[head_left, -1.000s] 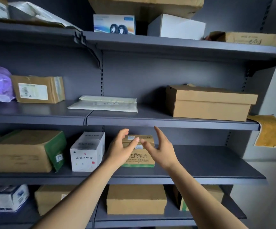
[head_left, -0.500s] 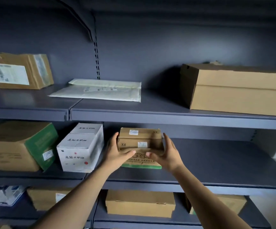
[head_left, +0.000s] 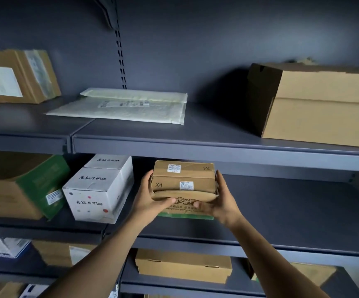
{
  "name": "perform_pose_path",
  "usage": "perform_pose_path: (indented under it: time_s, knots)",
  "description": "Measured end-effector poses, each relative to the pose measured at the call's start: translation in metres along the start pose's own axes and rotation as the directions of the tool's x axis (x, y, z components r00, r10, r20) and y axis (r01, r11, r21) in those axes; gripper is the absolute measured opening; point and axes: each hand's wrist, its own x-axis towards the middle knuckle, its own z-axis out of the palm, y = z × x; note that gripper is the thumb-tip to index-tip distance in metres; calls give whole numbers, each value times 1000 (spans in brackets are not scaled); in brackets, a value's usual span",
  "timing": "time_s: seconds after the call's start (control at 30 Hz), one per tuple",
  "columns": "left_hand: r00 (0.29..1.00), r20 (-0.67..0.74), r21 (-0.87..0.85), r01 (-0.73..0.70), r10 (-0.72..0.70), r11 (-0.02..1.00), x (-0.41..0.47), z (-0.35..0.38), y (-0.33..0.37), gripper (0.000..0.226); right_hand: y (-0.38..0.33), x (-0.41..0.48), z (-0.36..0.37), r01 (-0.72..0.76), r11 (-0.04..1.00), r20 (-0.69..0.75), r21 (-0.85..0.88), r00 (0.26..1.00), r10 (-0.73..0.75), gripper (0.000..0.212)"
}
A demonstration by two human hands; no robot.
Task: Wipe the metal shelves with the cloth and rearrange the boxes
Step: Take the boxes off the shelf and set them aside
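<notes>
1. Brown cardboard fills the grasp nearest the camera: two bare forearms reach up from the bottom edge, and the left hand (head_left: 152, 201) and right hand (head_left: 221, 203) clasp a stack of boxes (head_left: 183, 181) from either side.
2. Each hand's fingers lie up along a side of the stack, with the thumbs wrapped onto its front, so both hands are closed firmly on it.
3. The stack is two small parcels marked "X4", each with a white label, sitting on a printed carton (head_left: 185, 211) with a green lower edge. It is at the front of the middle shelf (head_left: 281, 211), under the lip of the shelf above. I cannot tell whether it is lifted or resting.
4. Just left of the stack stands a white box (head_left: 97, 190) with handwritten characters. Beyond it is a brown box with a green side (head_left: 24, 190).
5. On the lower shelf beneath the arms lies a flat cardboard box (head_left: 183, 267).
6. On the upper shelf (head_left: 195, 145) a pale padded envelope (head_left: 122, 108) lies flat. A large cardboard box (head_left: 320, 108) sits at the right and a labelled box (head_left: 13, 76) at the left.
7. Farthest back is the dark grey back panel (head_left: 195, 50) with its slotted upright (head_left: 120, 57).
</notes>
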Motion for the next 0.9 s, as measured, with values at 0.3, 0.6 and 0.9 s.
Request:
perform_pose_path:
  time_s: [0.3, 0.6, 0.9]
  knots:
    - [997, -31, -70, -70, 68, 995, -62, -32, 16, 101, -48, -68, 27, 42, 999, -109, -14, 993, -44, 101]
    - [989, -12, -123, -149, 149, 981, -161, -104, 40, 94, -111, -171, 89, 113, 993, -93, -34, 989, -115, 72]
    - [965, -26, -151, -261, 261, 953, -205, -148, 95, 103, -174, -210, 112, 222, 971, -247, -85, 940, -237, 92]
